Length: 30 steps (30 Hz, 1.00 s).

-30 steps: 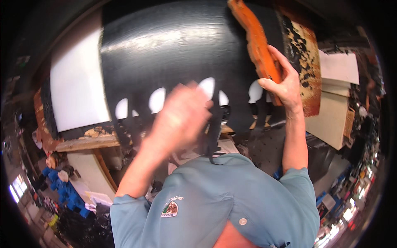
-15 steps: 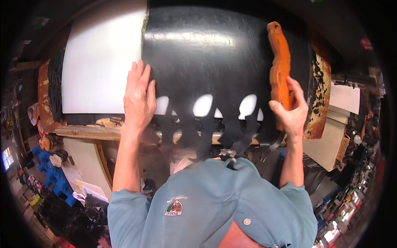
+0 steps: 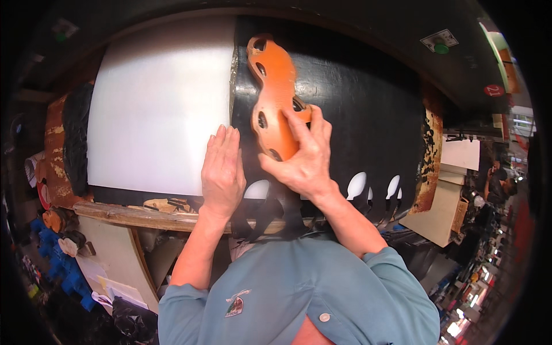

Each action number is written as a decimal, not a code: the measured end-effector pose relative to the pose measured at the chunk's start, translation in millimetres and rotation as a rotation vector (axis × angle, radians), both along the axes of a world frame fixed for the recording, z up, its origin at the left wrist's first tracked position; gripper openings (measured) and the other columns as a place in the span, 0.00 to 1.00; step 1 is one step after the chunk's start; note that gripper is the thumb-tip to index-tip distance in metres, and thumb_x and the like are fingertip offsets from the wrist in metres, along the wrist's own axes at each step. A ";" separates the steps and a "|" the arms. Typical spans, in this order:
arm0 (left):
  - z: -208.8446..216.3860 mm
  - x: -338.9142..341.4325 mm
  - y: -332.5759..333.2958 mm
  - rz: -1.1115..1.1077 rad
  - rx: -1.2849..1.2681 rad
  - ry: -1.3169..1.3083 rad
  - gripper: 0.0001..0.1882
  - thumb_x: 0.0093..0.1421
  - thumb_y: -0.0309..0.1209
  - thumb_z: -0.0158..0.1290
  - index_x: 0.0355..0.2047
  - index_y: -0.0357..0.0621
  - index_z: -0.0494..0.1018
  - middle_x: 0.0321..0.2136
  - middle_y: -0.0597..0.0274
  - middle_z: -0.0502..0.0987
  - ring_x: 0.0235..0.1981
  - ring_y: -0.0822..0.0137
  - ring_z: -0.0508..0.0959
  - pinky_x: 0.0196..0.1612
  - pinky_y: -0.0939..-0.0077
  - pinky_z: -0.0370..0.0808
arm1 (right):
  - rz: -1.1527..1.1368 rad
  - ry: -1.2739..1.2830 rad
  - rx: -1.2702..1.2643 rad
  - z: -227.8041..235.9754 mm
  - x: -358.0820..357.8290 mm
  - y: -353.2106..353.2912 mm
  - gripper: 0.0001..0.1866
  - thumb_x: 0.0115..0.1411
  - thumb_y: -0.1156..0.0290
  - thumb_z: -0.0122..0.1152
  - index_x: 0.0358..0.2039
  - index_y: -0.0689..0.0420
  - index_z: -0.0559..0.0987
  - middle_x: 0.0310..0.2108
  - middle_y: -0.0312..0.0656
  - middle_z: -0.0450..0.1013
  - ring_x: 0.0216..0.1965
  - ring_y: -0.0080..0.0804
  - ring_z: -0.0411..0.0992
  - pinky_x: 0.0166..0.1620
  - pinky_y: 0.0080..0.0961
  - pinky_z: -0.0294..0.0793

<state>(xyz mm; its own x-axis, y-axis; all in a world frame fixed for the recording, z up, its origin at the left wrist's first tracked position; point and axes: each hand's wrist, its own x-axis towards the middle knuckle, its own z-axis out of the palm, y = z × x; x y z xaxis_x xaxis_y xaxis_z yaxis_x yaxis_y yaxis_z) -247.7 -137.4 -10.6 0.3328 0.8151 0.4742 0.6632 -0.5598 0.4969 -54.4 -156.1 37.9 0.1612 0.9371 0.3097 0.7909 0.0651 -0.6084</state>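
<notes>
With the right hand (image 3: 307,164), pinching the near end of an orange, wavy-edged, board-like slab (image 3: 276,98) pierced by dark oval holes, spreading the fingers over its top and right side and setting the thumb against its near left edge. With the left hand (image 3: 223,181), holding the fingers straight and pressed together just beside the slab, at the near end of the seam between two sheets; not being able to tell how firmly.

Compared with half a second ago, bringing the slab leftward from near the right edge of the desk (image 3: 138,217) and showing its broad face instead of its narrow side; closing up the left fingers too. Seemingly turning thereby from carrying to placing.

Having the slab on or over a wide, smooth black sheet (image 3: 362,109), just right of a smooth, white, rectangular sheet (image 3: 158,109). Toward the desk's front edge, seeing white, teardrop-shaped gaps (image 3: 356,185) in the black sheet. Beyond the far edge, facing a broad, dark overhead part (image 3: 368,23), probably limiting reach there. Past the desk's right edge, finding a flaking, rust-and-cream plate (image 3: 430,138).
</notes>
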 end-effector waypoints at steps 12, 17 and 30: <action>-3.9 -5.2 6.7 -0.019 0.024 -0.092 0.27 0.66 0.14 0.57 0.65 0.34 0.72 0.58 0.40 0.81 0.63 0.35 0.78 0.67 0.42 0.75 | 0.220 0.150 -0.220 2.1 22.1 -2.6 0.57 0.41 0.50 0.87 0.70 0.60 0.72 0.73 0.66 0.55 0.69 0.70 0.59 0.72 0.53 0.65; -6.9 -4.4 12.0 -0.006 0.037 -0.002 0.27 0.66 0.17 0.58 0.66 0.35 0.72 0.60 0.41 0.80 0.65 0.35 0.76 0.69 0.42 0.72 | 0.427 0.003 -0.101 -14.5 46.6 -16.6 0.65 0.38 0.47 0.90 0.75 0.54 0.67 0.78 0.68 0.47 0.77 0.73 0.52 0.75 0.59 0.61; -9.0 -2.2 13.3 0.061 0.076 0.035 0.23 0.67 0.19 0.58 0.63 0.34 0.74 0.60 0.41 0.80 0.65 0.38 0.76 0.69 0.44 0.72 | 0.396 -0.085 0.151 -24.0 36.1 -17.8 0.58 0.32 0.60 0.87 0.67 0.57 0.73 0.70 0.74 0.56 0.64 0.75 0.63 0.65 0.63 0.70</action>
<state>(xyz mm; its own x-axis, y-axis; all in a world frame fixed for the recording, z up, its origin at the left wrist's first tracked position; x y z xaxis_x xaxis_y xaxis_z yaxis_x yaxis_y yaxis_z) -249.9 -124.1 -19.5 0.3010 0.7964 0.5245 0.7138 -0.5529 0.4299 -18.3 -173.9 14.0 -0.2334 0.8645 0.4452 0.7338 0.4570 -0.5027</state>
